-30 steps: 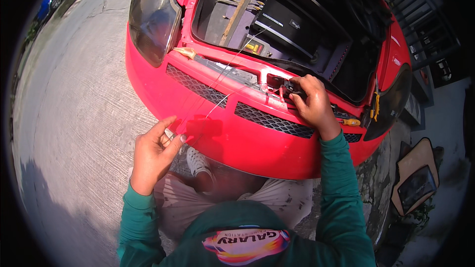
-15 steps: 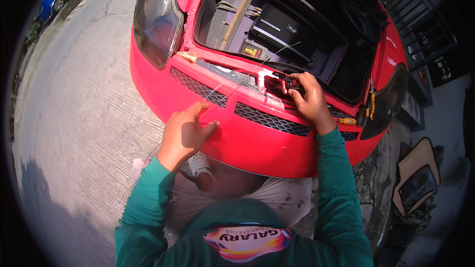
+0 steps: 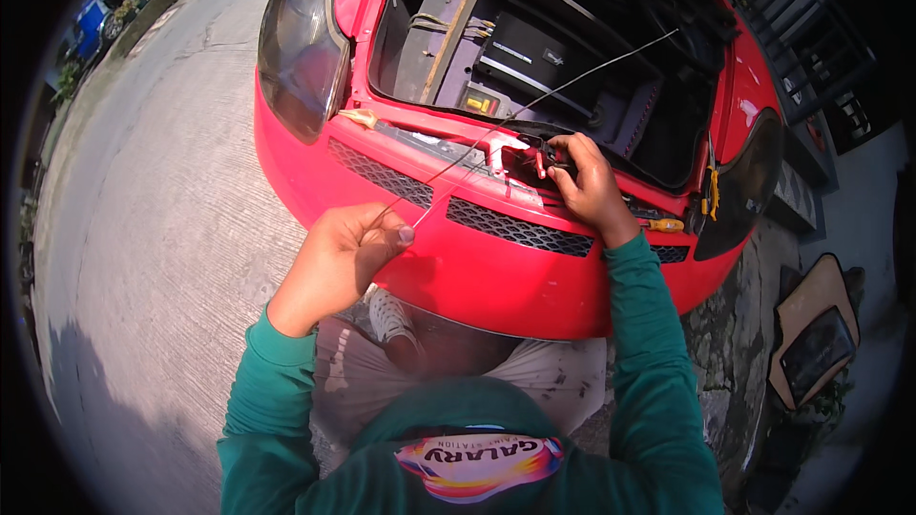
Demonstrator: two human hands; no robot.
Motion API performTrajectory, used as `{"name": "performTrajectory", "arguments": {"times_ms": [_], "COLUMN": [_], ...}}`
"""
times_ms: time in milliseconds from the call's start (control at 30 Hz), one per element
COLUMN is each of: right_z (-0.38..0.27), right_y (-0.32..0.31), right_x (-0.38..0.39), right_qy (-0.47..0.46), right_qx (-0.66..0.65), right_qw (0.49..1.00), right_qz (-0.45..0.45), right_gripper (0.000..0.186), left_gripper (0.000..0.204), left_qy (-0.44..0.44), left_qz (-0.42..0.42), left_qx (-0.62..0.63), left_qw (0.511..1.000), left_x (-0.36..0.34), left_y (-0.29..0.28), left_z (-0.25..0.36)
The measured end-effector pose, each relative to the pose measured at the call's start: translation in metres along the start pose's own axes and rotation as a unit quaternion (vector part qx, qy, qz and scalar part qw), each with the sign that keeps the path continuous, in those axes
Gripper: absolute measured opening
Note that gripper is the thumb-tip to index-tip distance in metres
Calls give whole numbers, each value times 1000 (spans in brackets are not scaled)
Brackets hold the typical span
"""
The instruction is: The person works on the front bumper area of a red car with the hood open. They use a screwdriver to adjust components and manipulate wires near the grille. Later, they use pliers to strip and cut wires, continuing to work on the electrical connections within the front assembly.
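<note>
My left hand (image 3: 339, 262) pinches a thin wire (image 3: 593, 70) in front of the red car bumper (image 3: 496, 291); the wire slants up across the open front compartment. My right hand (image 3: 596, 191) is above the right mesh grille (image 3: 515, 226), with thumb and fingers on a black-and-red latch mechanism (image 3: 542, 154) in the panel along the compartment's front edge. A yellow-handled screwdriver (image 3: 665, 225) lies to the right of that hand, and a yellow-handled tool (image 3: 711, 193) stands beside the right headlight (image 3: 735, 210).
A black amplifier (image 3: 534, 52) sits inside the compartment. Concrete pavement (image 3: 162, 229) stretches left toward plants and a blue vehicle (image 3: 91, 24). A dark barred railing (image 3: 797, 29) is at upper right, and a tan-and-black mat or panel (image 3: 811, 334) lies at lower right.
My left hand has moved up and right, and its fingers have closed on the wire. The wire's far end now reaches farther up and right. My right hand stays at the latch.
</note>
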State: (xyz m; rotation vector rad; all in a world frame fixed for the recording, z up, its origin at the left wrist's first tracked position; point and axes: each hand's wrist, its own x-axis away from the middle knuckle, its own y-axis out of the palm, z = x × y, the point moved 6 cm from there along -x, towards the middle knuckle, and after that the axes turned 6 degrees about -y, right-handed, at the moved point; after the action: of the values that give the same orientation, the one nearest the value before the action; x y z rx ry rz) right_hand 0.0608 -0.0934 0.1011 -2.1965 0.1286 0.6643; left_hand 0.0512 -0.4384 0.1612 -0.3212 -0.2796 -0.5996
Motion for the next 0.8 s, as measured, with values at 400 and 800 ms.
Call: {"name": "performTrajectory", "arguments": {"times_ms": [400,800], "right_z": [-15,19], "right_y": [-6,-57], "right_x": [7,2], "right_qy": [-34,85], "right_qx": [-14,-142], "right_qw": [999,985], "right_qz": [-8,41], "right_gripper": [39,34], "left_gripper": [15,19], "left_qy": [-44,-12], "left_qz": [-21,-5], "left_qx": [115,75], "left_qw": [992,997], "left_x": [14,10], "left_y": [27,29], "left_z": [15,15]}}
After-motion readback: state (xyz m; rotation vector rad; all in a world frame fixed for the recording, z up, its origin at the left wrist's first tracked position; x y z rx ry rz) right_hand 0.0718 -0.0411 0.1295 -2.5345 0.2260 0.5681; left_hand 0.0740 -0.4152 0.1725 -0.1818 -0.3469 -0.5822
